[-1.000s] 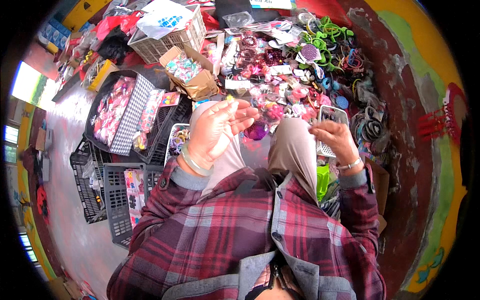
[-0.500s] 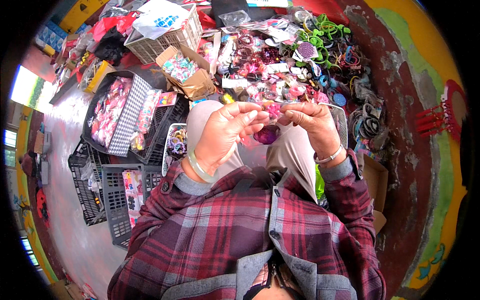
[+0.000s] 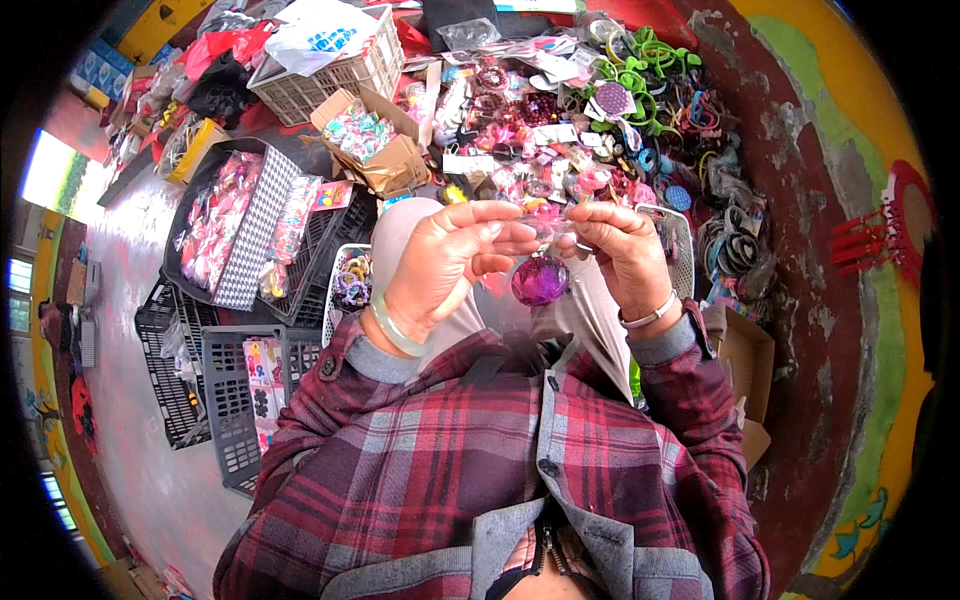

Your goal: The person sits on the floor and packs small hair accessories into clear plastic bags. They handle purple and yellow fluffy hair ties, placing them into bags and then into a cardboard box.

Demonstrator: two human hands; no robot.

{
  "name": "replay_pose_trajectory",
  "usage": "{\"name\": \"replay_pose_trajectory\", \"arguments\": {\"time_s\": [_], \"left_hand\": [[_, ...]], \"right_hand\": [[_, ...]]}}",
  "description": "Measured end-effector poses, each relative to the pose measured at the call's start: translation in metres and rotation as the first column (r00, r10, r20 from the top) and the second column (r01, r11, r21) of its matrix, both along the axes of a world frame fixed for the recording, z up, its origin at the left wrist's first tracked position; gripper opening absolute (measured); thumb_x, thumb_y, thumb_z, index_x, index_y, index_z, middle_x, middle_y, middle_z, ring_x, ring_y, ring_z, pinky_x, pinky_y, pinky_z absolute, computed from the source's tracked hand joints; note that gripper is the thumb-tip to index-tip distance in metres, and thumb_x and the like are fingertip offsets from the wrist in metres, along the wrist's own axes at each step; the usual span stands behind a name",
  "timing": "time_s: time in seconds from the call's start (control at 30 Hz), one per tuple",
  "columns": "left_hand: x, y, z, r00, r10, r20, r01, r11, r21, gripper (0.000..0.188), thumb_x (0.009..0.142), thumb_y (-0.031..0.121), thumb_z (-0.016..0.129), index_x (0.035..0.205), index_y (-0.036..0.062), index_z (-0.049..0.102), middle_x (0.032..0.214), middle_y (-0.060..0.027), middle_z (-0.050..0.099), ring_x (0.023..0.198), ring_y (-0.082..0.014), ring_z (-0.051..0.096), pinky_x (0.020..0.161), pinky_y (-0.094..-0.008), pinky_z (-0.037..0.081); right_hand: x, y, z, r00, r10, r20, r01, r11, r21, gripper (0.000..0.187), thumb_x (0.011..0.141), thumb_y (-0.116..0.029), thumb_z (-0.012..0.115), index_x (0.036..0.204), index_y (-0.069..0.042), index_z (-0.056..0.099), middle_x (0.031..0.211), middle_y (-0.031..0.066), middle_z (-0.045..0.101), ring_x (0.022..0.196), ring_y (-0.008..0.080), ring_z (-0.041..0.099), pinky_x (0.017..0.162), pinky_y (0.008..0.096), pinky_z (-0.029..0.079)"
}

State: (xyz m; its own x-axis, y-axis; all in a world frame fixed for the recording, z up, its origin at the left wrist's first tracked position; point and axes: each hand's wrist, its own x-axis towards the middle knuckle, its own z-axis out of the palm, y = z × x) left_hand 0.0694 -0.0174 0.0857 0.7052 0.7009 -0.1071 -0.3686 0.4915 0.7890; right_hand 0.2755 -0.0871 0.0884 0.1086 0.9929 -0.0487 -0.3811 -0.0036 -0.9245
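Head view: at far left, a black box (image 3: 252,238) with a checked side is seen, filled with bagged pink pieces; below it, a grey crate (image 3: 226,410) is noted. Next, a small white basket (image 3: 329,305) is found beside the knee. The left hand (image 3: 440,260) is raised, its fingers loosely curled with thumb and forefinger close together; whether anything is gripped by them cannot be told. Between the hands, a thin clear strip (image 3: 546,229) is seen. Just beneath, a purple round ornament (image 3: 540,283) is located over the lap; how it is attached cannot be made out. By the right hand (image 3: 628,255), the strip's end is pinched between thumb and forefinger, no gap being visible. Farther right, a white mesh basket (image 3: 684,255) and an open cardboard box (image 3: 748,355) are recorded.
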Motion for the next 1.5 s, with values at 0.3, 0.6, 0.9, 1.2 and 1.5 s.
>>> {"name": "replay_pose_trajectory", "arguments": {"time_s": [0.3, 0.6, 0.9, 1.2, 1.5], "left_hand": [[-0.001, 0.001, 0.004, 0.998, -0.044, 0.052, 0.037, 0.992, 0.117, 0.022, 0.09, 0.009, 0.044, 0.105, -0.0026, 0.054, 0.104, -0.0205, 0.06, 0.099, -0.0284, 0.059, 0.078, -0.0284, 0.051], [0.003, -0.001, 0.006, 0.992, 0.066, -0.108, -0.035, 0.963, 0.268, 0.02, 0.086, 0.005, 0.053, 0.104, -0.0034, 0.056, 0.095, -0.0155, 0.064, 0.089, -0.0215, 0.063, 0.076, -0.026, 0.051], [0.008, -0.01, 0.014, 0.962, 0.153, -0.225, -0.01, 0.845, 0.535, 0.023, 0.088, 0.0, 0.048, 0.111, -0.0032, 0.051, 0.096, -0.0119, 0.063, 0.088, -0.0155, 0.061, 0.077, -0.0246, 0.049], [0.017, -0.017, 0.014, 0.928, 0.184, -0.323, -0.026, 0.899, 0.438, 0.015, 0.084, 0.005, 0.057, 0.098, -0.0006, 0.059, 0.078, -0.0047, 0.063, 0.062, -0.0063, 0.057, 0.056, -0.0201, 0.049], [0.005, -0.006, 0.012, 0.905, 0.166, -0.392, 0.123, 0.78, 0.613, 0.011, 0.084, 0.007, 0.057, 0.089, 0.0016, 0.065, 0.067, -0.0007, 0.06, 0.051, -0.0014, 0.046, 0.044, -0.0172, 0.036]], "right_hand": [[0.0, 0.004, -0.002, 0.995, 0.072, -0.072, -0.066, 0.994, 0.084, 0.013, 0.086, -0.005, 0.044, 0.085, -0.003, 0.057, 0.081, 0.0053, 0.061, 0.077, 0.0141, 0.06, 0.07, 0.0254, 0.047], [0.01, 0.003, -0.007, 0.997, 0.0, 0.074, -0.009, 0.993, 0.119, 0.015, 0.084, -0.002, 0.042, 0.085, -0.002, 0.057, 0.084, 0.0062, 0.062, 0.075, 0.0128, 0.057, 0.07, 0.0248, 0.045], [0.01, 0.011, 0.014, 0.802, 0.127, 0.583, -0.215, 0.973, 0.083, 0.021, 0.079, -0.008, 0.062, 0.098, 0.001, 0.06, 0.091, 0.0048, 0.062, 0.087, 0.0126, 0.057, 0.079, 0.0264, 0.043], [-0.007, 0.012, 0.008, 0.655, -0.01, 0.755, -0.19, 0.966, 0.177, 0.014, 0.072, -0.016, 0.072, 0.077, -0.004, 0.067, 0.067, 0.0081, 0.06, 0.064, 0.0169, 0.058, 0.059, 0.0287, 0.045], [0.005, 0.009, 0.01, 0.72, 0.077, 0.69, -0.305, 0.928, 0.214, 0.011, 0.074, -0.011, 0.069, 0.08, -0.001, 0.068, 0.074, 0.0071, 0.064, 0.069, 0.0143, 0.058, 0.066, 0.0282, 0.046]]}}
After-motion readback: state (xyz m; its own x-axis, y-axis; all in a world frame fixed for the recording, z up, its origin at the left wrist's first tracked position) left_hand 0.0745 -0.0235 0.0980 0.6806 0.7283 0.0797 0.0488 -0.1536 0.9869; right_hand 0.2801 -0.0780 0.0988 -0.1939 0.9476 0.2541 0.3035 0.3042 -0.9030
